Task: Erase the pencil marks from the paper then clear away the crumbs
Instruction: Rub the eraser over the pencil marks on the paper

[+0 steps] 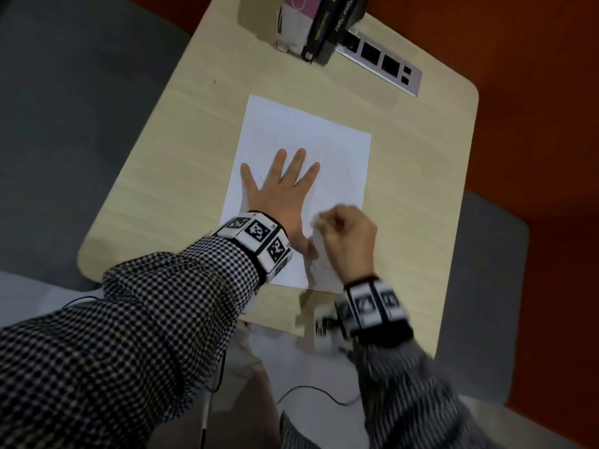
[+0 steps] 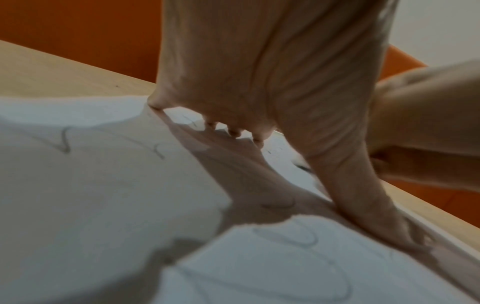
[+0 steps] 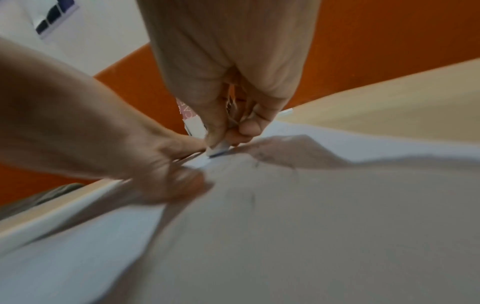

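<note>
A white sheet of paper [image 1: 304,147] lies on the light wooden table [image 1: 168,157]. My left hand [image 1: 278,189] lies flat on the sheet with fingers spread, pressing it down. My right hand [image 1: 343,234], blurred, pinches a small white eraser [image 3: 219,149] and holds its tip on the paper near the sheet's near right part, beside the left thumb [image 3: 179,181]. Faint pencil strokes [image 2: 63,142] show on the paper [image 2: 91,195] in the left wrist view, and a few dark specks [image 3: 255,164] lie by the eraser in the right wrist view.
At the table's far edge stand a few books [image 1: 311,24] next to a grey socket strip [image 1: 382,59]. Orange floor [image 1: 534,108] lies beyond the right edge. Cables [image 1: 317,393] hang below the near edge.
</note>
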The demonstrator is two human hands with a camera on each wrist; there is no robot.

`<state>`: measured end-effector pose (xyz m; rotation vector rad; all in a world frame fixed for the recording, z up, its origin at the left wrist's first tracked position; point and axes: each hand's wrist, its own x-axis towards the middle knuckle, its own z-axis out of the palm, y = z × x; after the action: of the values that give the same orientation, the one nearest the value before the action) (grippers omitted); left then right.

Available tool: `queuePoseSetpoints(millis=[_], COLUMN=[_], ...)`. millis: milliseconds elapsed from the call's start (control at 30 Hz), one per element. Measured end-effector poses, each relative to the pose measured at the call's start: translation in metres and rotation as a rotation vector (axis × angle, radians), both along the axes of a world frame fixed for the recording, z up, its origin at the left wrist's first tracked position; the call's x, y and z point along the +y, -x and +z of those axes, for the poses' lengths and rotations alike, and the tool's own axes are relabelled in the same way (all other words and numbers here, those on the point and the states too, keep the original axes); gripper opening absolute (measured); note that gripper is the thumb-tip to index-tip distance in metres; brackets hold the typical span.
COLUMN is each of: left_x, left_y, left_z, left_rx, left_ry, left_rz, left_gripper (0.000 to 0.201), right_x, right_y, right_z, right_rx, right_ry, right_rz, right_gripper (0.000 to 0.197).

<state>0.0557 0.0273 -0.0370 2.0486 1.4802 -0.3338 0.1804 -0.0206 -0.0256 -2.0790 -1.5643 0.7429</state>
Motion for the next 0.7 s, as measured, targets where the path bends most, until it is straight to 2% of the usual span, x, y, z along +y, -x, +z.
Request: queuePoseSetpoints(millis=[67, 133, 333, 433, 533, 633, 700], left_x=[0.000, 0.000, 0.001, 0.000, 0.001, 0.002, 0.002], left_y=[0.000, 0.001, 0.000, -0.001, 0.000, -0.002, -0.002], left_z=[0.000, 0.000, -0.002, -0.001, 0.002, 0.002, 0.000], left_rx=[0.003, 0.002, 0.008, 0.009, 0.011, 0.006, 0.010], left_ry=[0.003, 0.010, 0.004, 0.007, 0.011, 0.018, 0.017], left_rz=[0.000, 0.000, 0.007, -0.003, -0.003, 0.010, 0.018], left_gripper=[0.150, 0.151, 0.147, 0.150, 0.151, 0.148, 0.142], right_x=[0.043, 0.060, -0.018, 0.027, 0.069, 0.034, 0.003], right_y=[-0.003, -0.005, 0.001, -0.002, -0.004, 0.000, 0.001], right_z=[-0.002, -0.005, 0.000, -0.003, -0.004, -0.003, -0.002], right_rx=[-0.023, -0.025, 0.024, -0.025, -0.033, -0.085, -0.022], right_ry=[-0.027, -0.037, -0.026, -0.026, -0.040, -0.055, -0.033], right_rz=[0.005, 0.010, -0.007, 0.019, 0.018, 0.056, 0.053], right_gripper=[0.006, 0.006, 0.011, 0.003, 0.005, 0.008, 0.009])
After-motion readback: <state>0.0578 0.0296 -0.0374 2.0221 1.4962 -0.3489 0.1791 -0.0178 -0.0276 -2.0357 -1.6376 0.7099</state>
